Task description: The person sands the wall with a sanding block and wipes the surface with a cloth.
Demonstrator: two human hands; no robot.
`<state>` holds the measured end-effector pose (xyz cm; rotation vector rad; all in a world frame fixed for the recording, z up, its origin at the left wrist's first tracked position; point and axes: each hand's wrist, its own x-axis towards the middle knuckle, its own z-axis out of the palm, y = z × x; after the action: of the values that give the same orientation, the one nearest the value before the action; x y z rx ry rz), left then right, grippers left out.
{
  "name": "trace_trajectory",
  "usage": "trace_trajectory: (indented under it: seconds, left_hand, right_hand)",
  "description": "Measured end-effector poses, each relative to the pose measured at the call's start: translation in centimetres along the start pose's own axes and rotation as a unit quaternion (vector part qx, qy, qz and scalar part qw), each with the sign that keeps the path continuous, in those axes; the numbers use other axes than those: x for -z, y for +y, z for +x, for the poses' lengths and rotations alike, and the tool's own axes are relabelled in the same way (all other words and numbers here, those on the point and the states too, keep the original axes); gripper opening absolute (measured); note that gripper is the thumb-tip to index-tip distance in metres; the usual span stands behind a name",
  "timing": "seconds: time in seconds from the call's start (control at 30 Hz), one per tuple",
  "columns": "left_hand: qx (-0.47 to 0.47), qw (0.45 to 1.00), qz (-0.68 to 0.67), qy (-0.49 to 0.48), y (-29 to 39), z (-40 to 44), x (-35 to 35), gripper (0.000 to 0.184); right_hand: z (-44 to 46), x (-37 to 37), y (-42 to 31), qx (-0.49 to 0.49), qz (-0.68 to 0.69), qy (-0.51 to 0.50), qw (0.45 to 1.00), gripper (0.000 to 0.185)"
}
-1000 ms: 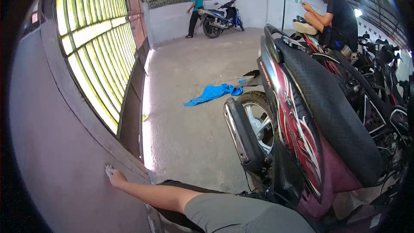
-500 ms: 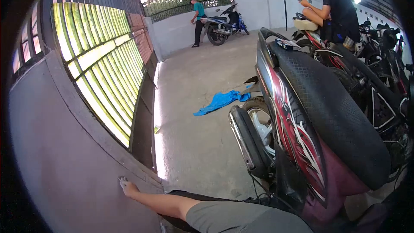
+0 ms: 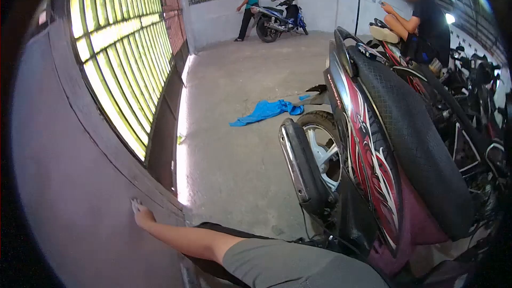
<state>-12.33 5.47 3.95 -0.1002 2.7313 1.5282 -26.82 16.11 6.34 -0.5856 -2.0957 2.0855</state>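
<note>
My right hand (image 3: 143,216) reaches across the lower left and presses against the grey wall (image 3: 80,181), just below its ledge. Its fingers look bent together, with something small and pale grey at their tips that I cannot make out. A bare forearm (image 3: 186,241) leads back to the grey sleeve (image 3: 288,261) at the bottom. My left hand is out of view.
A red and black motorcycle (image 3: 373,154) stands close on the right. Blue cloth (image 3: 266,112) lies on the concrete floor (image 3: 229,176). A barred gate (image 3: 120,48) tops the wall. One person (image 3: 248,0) stands near a blue motorcycle (image 3: 280,21); another (image 3: 426,26) sits at right.
My view has shifted, moving the motorcycle and cloth within it. My hand stays against nearly the same spot on the wall. The seated person remains on the right.
</note>
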Motion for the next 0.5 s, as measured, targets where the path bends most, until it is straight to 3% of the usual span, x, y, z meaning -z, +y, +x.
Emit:
trace_trajectory:
  seconds: [0.03,0.1,0.2,0.33,0.4,0.5]
  left_hand:
    - [0.004,0.999,0.02,-0.026,-1.1,-1.7,0.1,0.045]
    - [0.006,0.995,0.06,-0.074,-2.5,-4.3,0.5,0.044]
    - [-0.002,0.983,0.115,-0.141,-3.6,-6.9,1.0,0.043]
    - [-0.017,0.956,0.189,-0.225,-4.6,-10.1,1.9,0.042]
    - [-0.023,0.94,0.226,-0.256,-5.1,-11.0,2.8,0.041]
    - [-0.035,0.909,0.269,-0.317,-5.7,-13.0,2.3,0.04]
  right_hand:
    - [-0.1,0.0,0.1,-0.013,-0.007,0.002,1.0,0.045]
    - [0.6,-0.9,0.1,0.089,0.008,0.053,0.995,0.047]
    - [-0.3,0.5,-1.0,0.014,0.012,-0.018,1.0,0.049]
    - [2.9,-0.8,1.0,-0.028,0.023,0.04,0.999,0.05]
    - [1.1,-1.6,1.5,0.104,0.082,0.036,0.99,0.05]
    - [2.3,-0.3,0.3,0.014,0.044,0.055,0.997,0.053]
